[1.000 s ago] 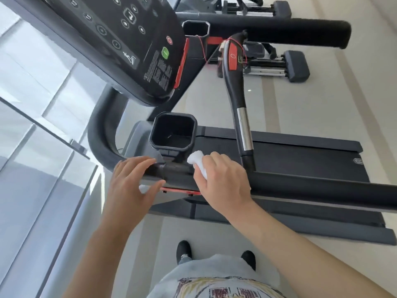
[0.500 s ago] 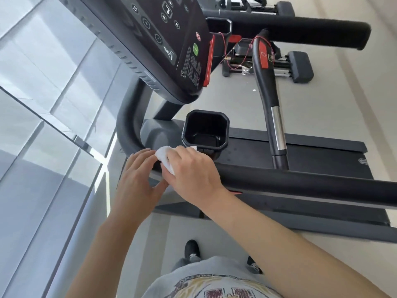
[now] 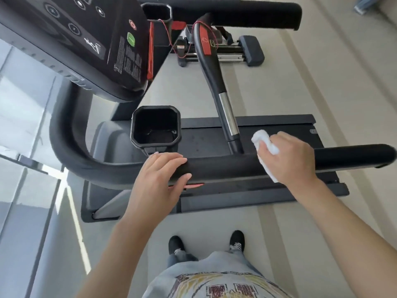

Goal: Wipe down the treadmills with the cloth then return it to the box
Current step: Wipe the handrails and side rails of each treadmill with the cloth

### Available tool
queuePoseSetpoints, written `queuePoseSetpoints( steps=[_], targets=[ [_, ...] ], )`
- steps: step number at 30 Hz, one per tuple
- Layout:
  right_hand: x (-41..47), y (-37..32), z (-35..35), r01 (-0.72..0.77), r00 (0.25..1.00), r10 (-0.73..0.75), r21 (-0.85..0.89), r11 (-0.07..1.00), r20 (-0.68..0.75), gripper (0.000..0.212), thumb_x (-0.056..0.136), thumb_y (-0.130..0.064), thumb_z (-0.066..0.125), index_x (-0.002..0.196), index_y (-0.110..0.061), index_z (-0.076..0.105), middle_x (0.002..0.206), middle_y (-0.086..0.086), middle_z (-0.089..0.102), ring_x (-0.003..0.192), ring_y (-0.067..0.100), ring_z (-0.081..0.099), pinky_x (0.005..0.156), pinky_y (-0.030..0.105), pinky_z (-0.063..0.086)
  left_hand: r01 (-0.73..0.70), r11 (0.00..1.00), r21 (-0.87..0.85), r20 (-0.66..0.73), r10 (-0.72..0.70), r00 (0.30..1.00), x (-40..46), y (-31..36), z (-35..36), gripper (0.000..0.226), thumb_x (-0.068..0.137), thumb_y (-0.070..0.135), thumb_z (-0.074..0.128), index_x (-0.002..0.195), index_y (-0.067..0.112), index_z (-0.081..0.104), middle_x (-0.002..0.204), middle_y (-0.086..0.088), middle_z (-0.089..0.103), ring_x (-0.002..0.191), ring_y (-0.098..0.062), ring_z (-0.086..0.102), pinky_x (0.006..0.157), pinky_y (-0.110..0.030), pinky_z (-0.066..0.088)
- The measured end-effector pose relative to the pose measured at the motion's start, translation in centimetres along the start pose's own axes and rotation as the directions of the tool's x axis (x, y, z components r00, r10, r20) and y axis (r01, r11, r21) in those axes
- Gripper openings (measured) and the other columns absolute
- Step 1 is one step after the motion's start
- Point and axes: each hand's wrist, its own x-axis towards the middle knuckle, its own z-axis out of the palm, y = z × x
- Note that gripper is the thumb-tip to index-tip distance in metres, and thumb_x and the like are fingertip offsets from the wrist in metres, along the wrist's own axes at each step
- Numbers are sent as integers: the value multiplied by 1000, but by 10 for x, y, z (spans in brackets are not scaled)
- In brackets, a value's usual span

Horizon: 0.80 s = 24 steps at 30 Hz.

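Fingers [image 3: 266, 147] of right hand [image 3: 290, 160] clutch white cloth [image 3: 263, 139] on the handrail [image 3: 225, 166]; left hand [image 3: 156, 179] rests flat, relaxed.

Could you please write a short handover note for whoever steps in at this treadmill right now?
Right hand grips the white cloth, pressing it on the near handrail just right of the angled handle.
Left hand rests open on the same rail, below the cup holder.
Done: cannot tell from this view how much is wiped.
Left: the rail's right end, the console, any other treadmills; then return the cloth to the box, which is not in view.
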Motion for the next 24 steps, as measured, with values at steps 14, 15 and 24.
queuePoseSetpoints(
  steps=[14, 15, 24],
  targets=[
    [-1, -74, 10, 350, 931, -363, 385, 854, -41, 22, 87, -18, 75, 90, -27, 56, 61, 2, 50, 51, 24, 48, 40, 35, 43, 103, 988, 119, 55, -110, 992, 21, 60, 33, 40, 94, 40, 62, 128, 20, 71, 129, 6, 70, 120, -17, 61, 112, -34, 33],
    [-1, -65, 10, 370, 923, -378, 415, 831, -67, 33, 86, -17, 77, 93, -29, 47, 61, 3, 51, 51, 25, 49, 40, 34, 41, 111, 986, 128, 55, -119, 991, 24, 66, 35, 40, 94, 41, 62, 128, 21, 71, 129, 7, 70, 119, -16, 61, 112, -33, 33],
    [3, 94, -13, 283, 957, -257, 235, 930, -135, 43, 81, -16, 71, 78, -33, 31, 59, -4, 35, 51, 19, 34, 43, 28, 25, 29, 999, 41, 249, -38, 968, 80, 158, 119, 39, 97, 41, 66, 133, 27, 68, 132, 14, 66, 120, -15, 61, 105, -50, 49]
  ],
)
